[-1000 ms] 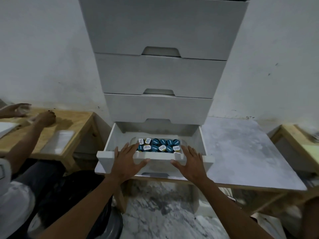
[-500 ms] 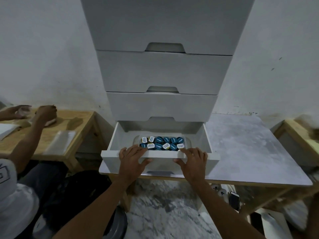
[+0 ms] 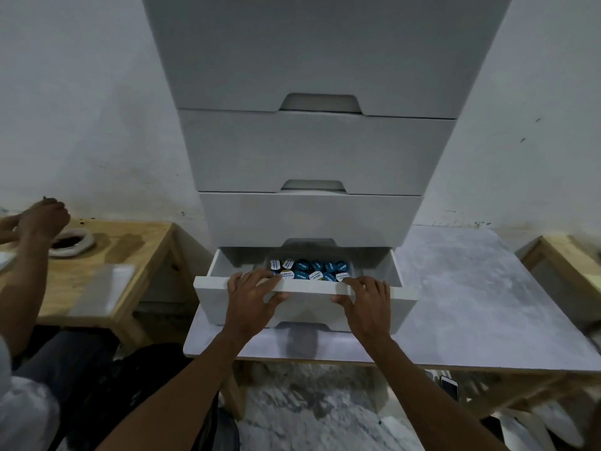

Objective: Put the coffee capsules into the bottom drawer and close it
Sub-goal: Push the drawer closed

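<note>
The bottom drawer of a tall white drawer cabinet stands partly pulled out. Inside it lies a clear tray of several blue and white coffee capsules, half hidden behind the drawer front. My left hand grips the front panel left of centre, fingers hooked over its top edge and thumb on its face. My right hand holds the panel the same way right of centre.
The cabinet stands on a grey table. To the left another person's hand works at a wooden table. Another wooden table is at the right. A phone lies below the grey table.
The drawer has slid further into the cabinet, showing fewer capsules. My hands went from lying flat against the front to hooking over its top edge.
</note>
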